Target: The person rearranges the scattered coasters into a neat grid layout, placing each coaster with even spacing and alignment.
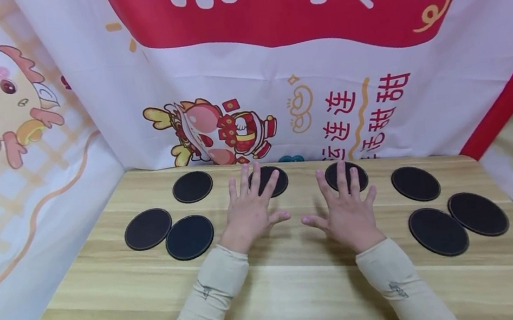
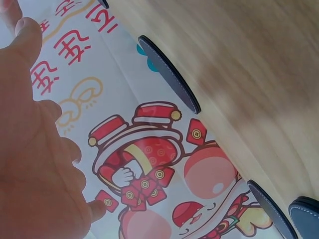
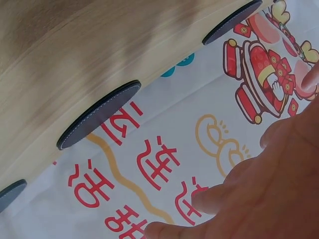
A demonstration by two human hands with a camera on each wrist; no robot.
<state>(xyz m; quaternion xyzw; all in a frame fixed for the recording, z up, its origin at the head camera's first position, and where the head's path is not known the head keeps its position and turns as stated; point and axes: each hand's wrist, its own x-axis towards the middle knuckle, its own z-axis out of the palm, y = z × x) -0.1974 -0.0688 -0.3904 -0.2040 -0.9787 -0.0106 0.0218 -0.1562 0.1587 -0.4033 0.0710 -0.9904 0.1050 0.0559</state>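
Observation:
My left hand is held over the wooden table with its fingers spread, holding nothing. Its fingertips overlap a round black coaster in the head view. Beside it, my right hand is spread the same way, thumb toward the left one, and its fingers partly cover another black coaster. In the left wrist view the left hand shows at the left side, apart from the coaster. The right wrist view has the right hand at lower right, away from a coaster.
Three black coasters lie at the left, one of them the dark disc nearest me. Three more lie at the right, including the one closest to the front. A printed cloth hangs behind the wood-grain table.

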